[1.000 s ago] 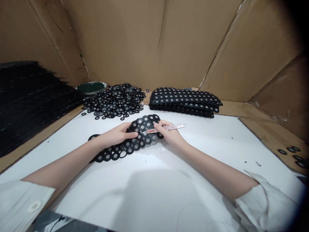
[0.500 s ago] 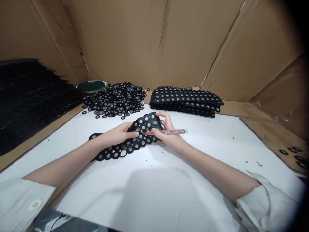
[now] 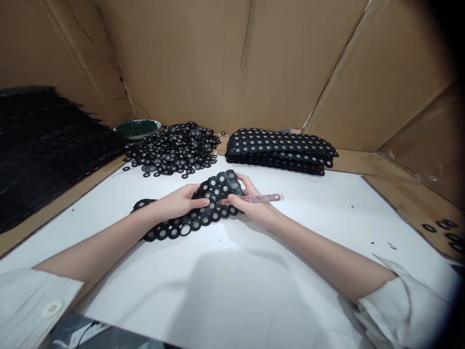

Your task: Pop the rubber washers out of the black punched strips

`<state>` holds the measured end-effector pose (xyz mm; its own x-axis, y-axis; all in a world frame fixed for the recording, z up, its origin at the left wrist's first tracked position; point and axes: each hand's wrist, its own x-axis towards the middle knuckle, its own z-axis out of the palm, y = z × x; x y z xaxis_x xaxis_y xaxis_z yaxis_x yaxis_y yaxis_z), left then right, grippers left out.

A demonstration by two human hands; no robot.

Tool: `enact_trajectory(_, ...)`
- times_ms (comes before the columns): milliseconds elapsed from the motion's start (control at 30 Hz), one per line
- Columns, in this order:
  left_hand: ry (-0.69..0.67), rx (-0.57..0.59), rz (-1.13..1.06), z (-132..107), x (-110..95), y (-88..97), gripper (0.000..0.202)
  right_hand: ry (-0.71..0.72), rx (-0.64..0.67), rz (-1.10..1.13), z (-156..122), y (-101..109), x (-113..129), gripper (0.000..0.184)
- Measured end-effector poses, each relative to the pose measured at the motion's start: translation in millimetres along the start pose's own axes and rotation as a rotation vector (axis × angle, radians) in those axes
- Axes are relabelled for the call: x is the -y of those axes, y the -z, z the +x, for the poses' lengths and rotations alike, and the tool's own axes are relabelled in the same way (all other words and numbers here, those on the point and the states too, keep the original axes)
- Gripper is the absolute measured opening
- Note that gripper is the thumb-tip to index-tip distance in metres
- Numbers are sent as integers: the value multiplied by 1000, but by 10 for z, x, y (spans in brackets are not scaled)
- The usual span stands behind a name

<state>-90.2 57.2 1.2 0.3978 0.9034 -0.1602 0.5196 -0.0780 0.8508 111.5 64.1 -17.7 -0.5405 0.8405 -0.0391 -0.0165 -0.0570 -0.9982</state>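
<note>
A black rubber sheet of joined rings with grey mesh centres point(image 3: 196, 208) lies on the white table point(image 3: 232, 271), its far end lifted. My left hand point(image 3: 178, 202) grips the sheet from the left, thumb on top. My right hand point(image 3: 250, 203) is closed on a clear pink tweezer-like tool point(image 3: 263, 198) and its fingers also pinch the sheet's raised far end. The tool's tip points left onto the rings between my two hands.
Behind lie a heap of loose black rings point(image 3: 172, 148), a stack of ring sheets point(image 3: 279, 149), a green dish point(image 3: 137, 128) and a large black pile point(image 3: 43, 145) at left. Cardboard walls point(image 3: 232, 63) surround the table. A few loose rings point(image 3: 441, 229) lie at right.
My right hand shifted from pressing the tool on top of the sheet to curling round the sheet's far end, which is now more folded up. The left hand stayed put.
</note>
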Motion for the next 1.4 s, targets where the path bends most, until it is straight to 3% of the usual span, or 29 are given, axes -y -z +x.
enact_trajectory(133, -19, -40, 66, -7, -30, 13, 30, 82, -48, -61, -10, -23, -8, 60)
enact_trajectory(300, 61, -42, 64, -30, -64, 4, 25, 211, -65, -194, -40, -84, -49, 61)
enact_trajectory(600, 93, -337, 230, -11, -1, -267, 19, 417, -67, -612, -9, -182, -153, 61)
enact_trajectory(767, 93, -223, 208, -64, -106, -238, 20, 397, -77, -549, 11, -144, -109, 61)
enact_trajectory(867, 64, -142, 187, -79, -151, -158, 23, 243, -85, -312, 26, -61, -71, 65)
enact_trajectory(1000, 31, -51, 108, -70, -168, -84, 26, 53, 14, -32, 59, 41, -58, 60)
enact_trajectory(1133, 122, -66, 39, -76, -209, -82, 25, 37, 50, -48, 82, 67, -73, 57)
enact_trajectory(1300, 79, 99, -108, -119, -279, -76, 30, 21, 28, -2, 81, 55, -47, 55)
enact_trajectory(1400, 88, 95, -117, -122, -269, -74, 32, 18, 3, -25, 68, 54, -4, 54)
